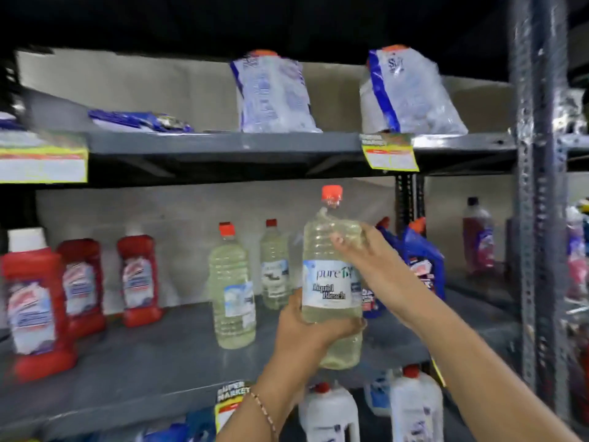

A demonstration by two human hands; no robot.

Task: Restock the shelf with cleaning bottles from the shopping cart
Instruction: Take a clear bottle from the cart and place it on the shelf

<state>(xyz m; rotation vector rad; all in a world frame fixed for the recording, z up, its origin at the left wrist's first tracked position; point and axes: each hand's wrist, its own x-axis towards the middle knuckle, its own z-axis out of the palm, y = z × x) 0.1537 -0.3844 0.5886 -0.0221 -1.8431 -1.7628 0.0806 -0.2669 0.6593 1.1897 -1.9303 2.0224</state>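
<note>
I hold a clear liquid bleach bottle (331,282) with a red cap upright, just above the front of the grey middle shelf (143,371). My left hand (306,327) grips its lower part from the left. My right hand (360,247) wraps its shoulder from the right. Two matching bleach bottles (234,291) stand on the shelf to the left, one behind the other. The shopping cart is out of view.
Three red bottles (35,301) stand at the shelf's left, blue bottles (424,260) behind my right arm. Plastic bags (274,94) lean on the upper shelf. White jugs (331,413) sit below. A metal upright (538,186) bounds the right side.
</note>
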